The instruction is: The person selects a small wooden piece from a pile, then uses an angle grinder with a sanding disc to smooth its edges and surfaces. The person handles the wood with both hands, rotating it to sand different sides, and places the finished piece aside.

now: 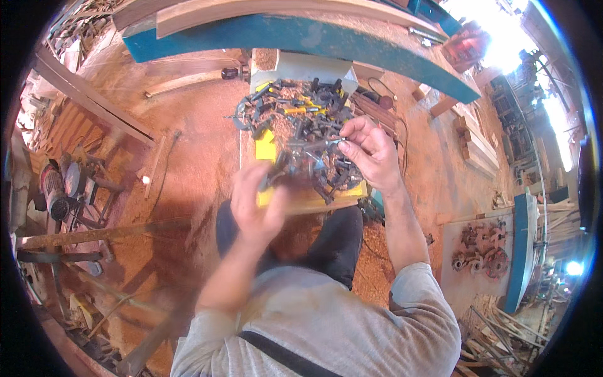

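Observation:
A heap of dark metal tool parts and bits [295, 116] lies among wood shavings on a yellow-edged work surface [266, 148] in front of me. Over the heap's right side, my right hand [375, 156] pinches a small, thin metal piece [336, 142] between thumb and fingertips; its exact kind is too small to make out. My left hand [256, 204] is smeared by motion at the near left corner of the surface. Next to its fingers is a blurred dark shape, and I cannot tell whether the hand holds it.
A long blue beam [301, 39] with timber on it spans the far side. To the left, power tools [58, 185] sit near wooden battens. A pale board [477, 251] carrying round metal cutters lies at right. Sawdust covers the floor [182, 119], and a cable runs beyond my right hand.

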`<state>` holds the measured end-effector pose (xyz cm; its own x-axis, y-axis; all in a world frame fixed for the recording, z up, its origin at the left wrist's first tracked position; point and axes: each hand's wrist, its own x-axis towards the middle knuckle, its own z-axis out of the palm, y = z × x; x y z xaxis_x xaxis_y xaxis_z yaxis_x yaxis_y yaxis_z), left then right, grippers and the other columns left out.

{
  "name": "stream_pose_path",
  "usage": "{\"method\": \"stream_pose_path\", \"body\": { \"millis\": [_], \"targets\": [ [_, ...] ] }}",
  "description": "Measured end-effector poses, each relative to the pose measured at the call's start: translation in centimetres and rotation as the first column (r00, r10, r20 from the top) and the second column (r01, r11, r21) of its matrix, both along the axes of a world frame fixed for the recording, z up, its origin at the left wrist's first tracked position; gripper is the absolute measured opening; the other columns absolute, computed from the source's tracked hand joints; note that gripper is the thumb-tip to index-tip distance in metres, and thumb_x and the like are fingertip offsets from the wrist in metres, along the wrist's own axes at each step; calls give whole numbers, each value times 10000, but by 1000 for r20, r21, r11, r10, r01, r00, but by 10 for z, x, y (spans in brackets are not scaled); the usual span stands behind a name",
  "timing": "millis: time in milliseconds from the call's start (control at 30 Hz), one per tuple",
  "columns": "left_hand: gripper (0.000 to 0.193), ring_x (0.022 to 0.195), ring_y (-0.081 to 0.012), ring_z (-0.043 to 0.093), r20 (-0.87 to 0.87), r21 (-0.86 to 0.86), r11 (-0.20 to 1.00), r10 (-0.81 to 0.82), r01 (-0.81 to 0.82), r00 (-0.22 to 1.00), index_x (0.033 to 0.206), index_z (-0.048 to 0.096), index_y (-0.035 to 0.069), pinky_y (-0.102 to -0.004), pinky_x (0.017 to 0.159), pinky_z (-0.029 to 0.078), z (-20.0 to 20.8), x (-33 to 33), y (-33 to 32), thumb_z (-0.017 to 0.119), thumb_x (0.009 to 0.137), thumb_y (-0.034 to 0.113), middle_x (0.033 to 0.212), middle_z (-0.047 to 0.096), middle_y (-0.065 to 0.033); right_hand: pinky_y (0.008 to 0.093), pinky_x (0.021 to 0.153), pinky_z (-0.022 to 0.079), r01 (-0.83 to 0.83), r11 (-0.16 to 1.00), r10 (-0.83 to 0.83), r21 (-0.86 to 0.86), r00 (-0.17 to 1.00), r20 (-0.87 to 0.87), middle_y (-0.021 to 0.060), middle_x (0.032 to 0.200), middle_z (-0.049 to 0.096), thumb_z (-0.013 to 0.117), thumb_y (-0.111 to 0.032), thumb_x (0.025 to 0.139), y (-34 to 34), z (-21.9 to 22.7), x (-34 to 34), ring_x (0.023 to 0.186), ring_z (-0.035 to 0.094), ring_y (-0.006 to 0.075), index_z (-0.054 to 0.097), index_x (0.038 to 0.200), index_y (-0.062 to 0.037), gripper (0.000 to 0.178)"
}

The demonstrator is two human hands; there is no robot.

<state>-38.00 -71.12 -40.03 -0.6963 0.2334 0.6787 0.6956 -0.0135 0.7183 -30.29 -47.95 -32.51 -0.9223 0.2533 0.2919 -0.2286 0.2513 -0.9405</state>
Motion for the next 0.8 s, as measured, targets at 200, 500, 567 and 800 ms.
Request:
{"method": "stream_pose_path", "body": {
  "millis": [200,500,567,800],
  "targets": [
    [281,844,-118,645,519,258,877,-480,406,707,1217,614,-24,-269,730,547,20,18,33,666,954,62,982,680,-72,241,846,504,-36,990,11,-137,984,-178,41,1119,559,639,31,951,-27,-20,40,1011,591,98,550,1119,-23,198],
    [185,810,-96,654,562,126,864,-468,488,682,1152,638,9,-254,713,557,14,36,56,655,984,85,935,676,-40,275,772,545,219,967,-214,129,975,-52,58,1012,633,675,-40,933,-15,-28,80,866,676,117,603,1078,2,168],
    [175,809,-99,659,546,107,859,-471,500,693,1142,642,3,-256,708,559,14,39,60,653,981,70,953,681,-45,300,733,562,269,953,-261,138,963,-69,76,1005,645,682,-34,917,-14,-22,84,835,706,144,608,1067,-2,170],
    [140,757,-107,665,392,-163,845,-418,509,820,1099,661,-14,-259,677,564,24,52,75,650,965,22,869,697,-64,322,695,570,247,761,-153,600,967,-204,98,885,681,685,-50,909,15,-38,95,815,734,217,606,1012,-18,134]
  ]
}}
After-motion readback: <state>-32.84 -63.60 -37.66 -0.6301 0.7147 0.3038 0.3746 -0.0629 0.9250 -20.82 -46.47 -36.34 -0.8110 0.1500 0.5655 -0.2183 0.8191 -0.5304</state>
